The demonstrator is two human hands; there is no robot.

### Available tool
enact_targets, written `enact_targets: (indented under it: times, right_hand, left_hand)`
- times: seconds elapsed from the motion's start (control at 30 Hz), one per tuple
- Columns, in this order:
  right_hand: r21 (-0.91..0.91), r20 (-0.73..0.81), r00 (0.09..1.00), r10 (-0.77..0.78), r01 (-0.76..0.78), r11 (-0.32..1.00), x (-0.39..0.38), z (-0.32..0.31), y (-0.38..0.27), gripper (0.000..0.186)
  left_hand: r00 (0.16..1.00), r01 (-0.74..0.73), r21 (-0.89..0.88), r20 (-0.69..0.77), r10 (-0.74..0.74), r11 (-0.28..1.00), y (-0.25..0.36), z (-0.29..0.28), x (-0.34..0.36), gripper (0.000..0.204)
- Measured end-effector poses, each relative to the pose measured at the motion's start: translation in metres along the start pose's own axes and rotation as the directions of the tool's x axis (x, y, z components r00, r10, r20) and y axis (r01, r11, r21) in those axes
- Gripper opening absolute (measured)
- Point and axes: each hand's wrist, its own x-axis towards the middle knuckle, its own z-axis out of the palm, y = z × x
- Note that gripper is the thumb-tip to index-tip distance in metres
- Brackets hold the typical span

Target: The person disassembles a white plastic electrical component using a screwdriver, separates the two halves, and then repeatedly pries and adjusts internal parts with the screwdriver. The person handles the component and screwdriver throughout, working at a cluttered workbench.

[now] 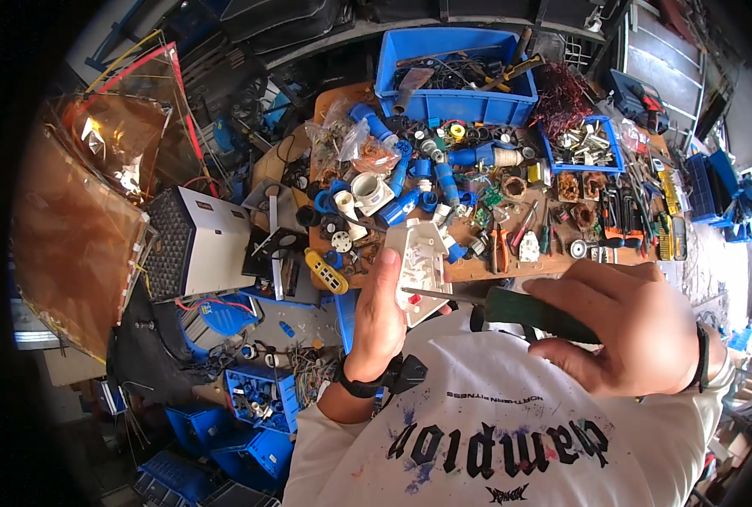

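Note:
My left hand point(378, 319) is closed around a white plastic housing point(423, 260), held tilted above the front edge of the bench. Its hollow side faces up, and a small red part shows inside near the lower end. In my right hand point(625, 325) is a screwdriver point(535, 314) with a thick dark green handle. The thin metal shaft points left across the housing, its tip over the lower part of the hollow. Whether the tip touches a screw is too small to tell.
The wooden bench point(477, 269) carries blue and white plug parts, pliers point(500, 249) and screwdrivers. A large blue crate point(456, 106) with cables stands behind; a smaller blue tray point(585, 144) holds metal pieces. Left are a yellow socket strip point(326, 271) and a white box point(211, 241).

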Motion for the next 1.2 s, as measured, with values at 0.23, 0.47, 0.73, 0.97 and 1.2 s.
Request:
enact_targets:
  times: [0.23,0.47,0.73,0.97,1.2]
  right_hand:
    - [-0.258,0.012,0.997,-0.072,0.073,0.963,-0.003,0.01,0.002,0.033]
    - [-0.595,-0.185,0.898,-0.398,0.22,0.773,0.001,0.018,0.007,0.04]
    - [-0.391,-0.032,0.988,-0.153,0.128,0.911,-0.004,-0.001,-0.002,0.031]
    - [-0.533,-0.174,0.882,-0.437,0.289,0.795,0.002,0.011,0.009,0.021]
    - [-0.421,-0.317,0.775,-0.546,0.401,0.813,0.003,0.014,0.015,0.023]
  left_hand:
    - [0.999,-0.039,0.02,0.005,0.039,0.999,-0.003,-0.002,0.004,0.058]
    - [0.998,0.061,0.027,0.016,-0.061,0.998,-0.006,0.002,0.006,0.059]
    - [0.998,0.057,-0.027,0.035,-0.056,0.998,-0.003,0.006,0.006,0.06]
    - [0.997,0.075,-0.041,0.03,-0.073,0.996,-0.004,0.002,0.011,0.06]
    - [0.998,0.036,-0.141,0.063,-0.028,0.989,-0.002,0.002,0.009,0.057]
